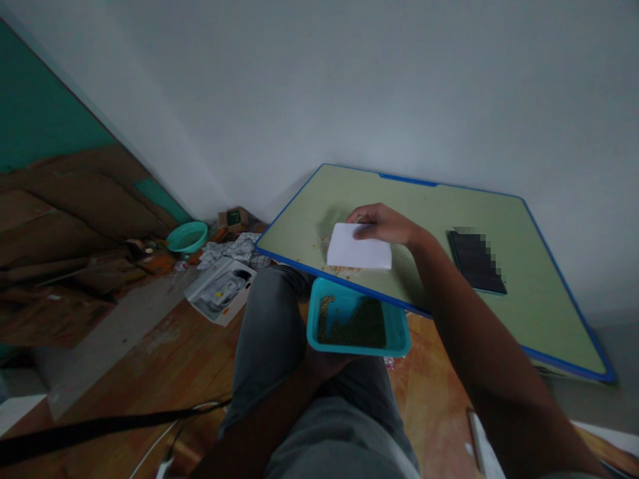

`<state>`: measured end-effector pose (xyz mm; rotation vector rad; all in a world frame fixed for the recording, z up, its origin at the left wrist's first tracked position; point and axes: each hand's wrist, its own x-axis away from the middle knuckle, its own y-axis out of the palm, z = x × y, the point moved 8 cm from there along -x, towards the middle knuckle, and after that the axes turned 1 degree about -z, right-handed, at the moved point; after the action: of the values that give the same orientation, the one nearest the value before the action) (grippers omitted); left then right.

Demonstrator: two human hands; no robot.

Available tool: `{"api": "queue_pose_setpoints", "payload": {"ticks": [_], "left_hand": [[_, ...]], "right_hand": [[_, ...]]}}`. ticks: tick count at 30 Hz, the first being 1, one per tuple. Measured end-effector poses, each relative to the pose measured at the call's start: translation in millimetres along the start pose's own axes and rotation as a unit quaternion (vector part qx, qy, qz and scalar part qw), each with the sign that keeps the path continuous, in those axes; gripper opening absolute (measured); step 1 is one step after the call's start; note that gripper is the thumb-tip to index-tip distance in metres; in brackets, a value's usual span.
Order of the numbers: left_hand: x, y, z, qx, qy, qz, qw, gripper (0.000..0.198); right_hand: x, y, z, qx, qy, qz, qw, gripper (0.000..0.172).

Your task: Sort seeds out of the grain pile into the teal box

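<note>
My right hand is closed on the top edge of a white card, thumb in front and fingers behind. The card stands tilted on the pale green table near its blue front edge. Small light-brown grains lie on the tabletop beside and below the card. Under that edge, my left hand holds a turquoise plastic tub from beneath, in its near side's shadow. Inside the tub are dark green beans or grains, with some paler ones at the left.
A dark phone or tablet lies on the table's right part. On the floor at left are an open white box, crumpled checked cloth, a turquoise basin and cardboard. A black strap crosses the lower left.
</note>
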<state>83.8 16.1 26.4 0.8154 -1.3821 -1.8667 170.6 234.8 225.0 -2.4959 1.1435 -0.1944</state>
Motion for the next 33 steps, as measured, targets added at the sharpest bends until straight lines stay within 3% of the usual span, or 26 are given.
{"api": "queue_pose_setpoints", "payload": {"ticks": [19,27,33], "left_hand": [[-1.5,3.9,-0.9,0.018,-0.014,-0.011,1.0,0.066],[-0.9,-3.7,-1.0,0.013,-0.006,0.008,1.0,0.06],[-1.7,4.3,0.3,0.013,-0.002,-0.009,1.0,0.056]], "right_hand": [[2.7,9.6,6.3,-0.027,0.053,-0.035,0.998,0.034],[3.6,8.0,3.8,-0.035,0.05,-0.033,0.998,0.035],[3.9,10.5,7.6,-0.03,0.066,-0.049,0.996,0.037]]}}
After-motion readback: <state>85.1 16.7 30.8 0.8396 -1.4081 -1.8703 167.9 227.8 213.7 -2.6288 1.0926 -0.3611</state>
